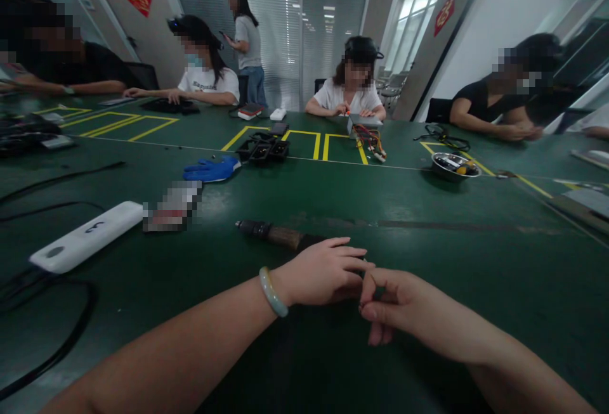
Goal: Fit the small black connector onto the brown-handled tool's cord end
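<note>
My left hand (328, 271) reaches over the table with a pale bangle (273, 292) on its wrist. Its fingers are stretched out and slightly apart. Under and just beyond it lies a long screwdriver-like tool (285, 236) with a narrow tip to the left, a dark collar and a brown section; my left hand hides its right end. My right hand (397, 303) is beside the left fingertips, thumb and forefinger pinched together. A tiny dark speck shows at the pinch, too small to name.
On the green table (228, 363) are a white power strip (90, 236), a blurred-out flat object (174, 206), a blue glove (212, 168), black parts (263, 148), a metal bowl (455, 167) and a metal box with wires (365, 125). Several people sit opposite; another stands behind.
</note>
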Action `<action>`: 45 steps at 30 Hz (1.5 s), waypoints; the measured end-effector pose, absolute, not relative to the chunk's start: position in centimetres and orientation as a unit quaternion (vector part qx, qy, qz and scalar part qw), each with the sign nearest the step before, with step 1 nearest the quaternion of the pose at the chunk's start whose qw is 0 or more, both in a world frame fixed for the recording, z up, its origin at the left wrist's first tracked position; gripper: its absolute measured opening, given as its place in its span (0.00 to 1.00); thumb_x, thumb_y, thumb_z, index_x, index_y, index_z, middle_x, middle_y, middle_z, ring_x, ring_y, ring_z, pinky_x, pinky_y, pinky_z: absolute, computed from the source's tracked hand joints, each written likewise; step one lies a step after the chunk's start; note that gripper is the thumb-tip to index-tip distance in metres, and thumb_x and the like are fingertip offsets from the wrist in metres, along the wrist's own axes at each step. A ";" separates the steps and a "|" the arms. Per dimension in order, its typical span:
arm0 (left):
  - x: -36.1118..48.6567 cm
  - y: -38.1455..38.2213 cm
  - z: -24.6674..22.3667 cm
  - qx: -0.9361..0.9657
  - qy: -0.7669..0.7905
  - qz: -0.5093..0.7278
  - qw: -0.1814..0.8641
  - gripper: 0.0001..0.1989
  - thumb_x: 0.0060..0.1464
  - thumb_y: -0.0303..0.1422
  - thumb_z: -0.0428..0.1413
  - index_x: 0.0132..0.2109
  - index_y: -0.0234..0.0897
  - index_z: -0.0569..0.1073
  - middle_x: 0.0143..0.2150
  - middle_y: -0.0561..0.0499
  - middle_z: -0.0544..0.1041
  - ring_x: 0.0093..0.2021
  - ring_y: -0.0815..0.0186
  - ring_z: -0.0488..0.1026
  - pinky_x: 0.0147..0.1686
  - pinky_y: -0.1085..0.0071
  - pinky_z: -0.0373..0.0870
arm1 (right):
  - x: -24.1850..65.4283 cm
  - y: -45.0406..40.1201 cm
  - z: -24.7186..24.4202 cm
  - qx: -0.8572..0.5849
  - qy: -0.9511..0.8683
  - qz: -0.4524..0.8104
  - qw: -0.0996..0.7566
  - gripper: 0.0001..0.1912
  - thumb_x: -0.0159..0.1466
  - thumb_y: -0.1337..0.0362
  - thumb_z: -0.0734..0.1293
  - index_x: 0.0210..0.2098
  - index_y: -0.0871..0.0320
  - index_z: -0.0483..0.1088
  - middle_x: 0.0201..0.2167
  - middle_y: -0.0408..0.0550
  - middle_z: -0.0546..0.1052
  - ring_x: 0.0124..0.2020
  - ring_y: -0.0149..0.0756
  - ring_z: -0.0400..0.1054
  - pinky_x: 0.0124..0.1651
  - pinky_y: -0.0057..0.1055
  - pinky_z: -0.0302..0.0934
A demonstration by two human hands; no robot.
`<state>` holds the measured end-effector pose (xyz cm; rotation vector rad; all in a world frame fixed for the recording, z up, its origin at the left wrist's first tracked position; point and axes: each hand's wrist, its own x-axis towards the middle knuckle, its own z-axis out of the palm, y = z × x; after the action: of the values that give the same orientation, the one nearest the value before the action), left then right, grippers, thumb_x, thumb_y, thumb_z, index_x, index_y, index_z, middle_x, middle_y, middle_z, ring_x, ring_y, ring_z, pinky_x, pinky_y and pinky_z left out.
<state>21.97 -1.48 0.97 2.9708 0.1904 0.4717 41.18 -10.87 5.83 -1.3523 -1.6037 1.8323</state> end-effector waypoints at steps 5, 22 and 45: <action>22.1 -1.7 1.1 0.987 0.067 0.141 0.045 0.13 0.64 0.37 0.48 0.51 0.51 0.73 0.63 0.59 0.66 0.66 0.60 0.57 0.64 0.54 0.52 | 43.2 -10.3 6.0 -0.411 -0.522 0.715 0.217 0.15 0.62 0.62 0.71 0.38 0.60 0.61 0.30 0.47 0.75 0.33 0.34 0.73 0.36 0.28 0.66; 22.4 -1.3 0.9 0.936 0.267 0.210 0.086 0.19 0.58 0.36 0.55 0.56 0.42 0.67 0.59 0.51 0.70 0.61 0.61 0.63 0.62 0.57 0.58 | 44.4 -6.5 2.8 -0.719 -0.625 0.282 0.117 0.02 0.60 0.66 0.69 0.34 0.54 0.74 0.25 0.40 0.76 0.27 0.32 0.71 0.30 0.26 0.58; 22.5 -1.0 1.0 0.922 0.322 0.212 0.022 0.10 0.57 0.29 0.54 0.47 0.38 0.70 0.48 0.47 0.70 0.48 0.60 0.68 0.49 0.59 0.69 | 42.7 -9.3 5.3 -0.591 -0.694 0.373 0.172 0.07 0.66 0.59 0.66 0.36 0.55 0.74 0.30 0.43 0.76 0.29 0.31 0.67 0.29 0.25 0.55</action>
<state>22.49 -0.99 1.00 2.8571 0.9990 0.6582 42.69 -9.29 5.28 -1.6775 -1.9697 1.0589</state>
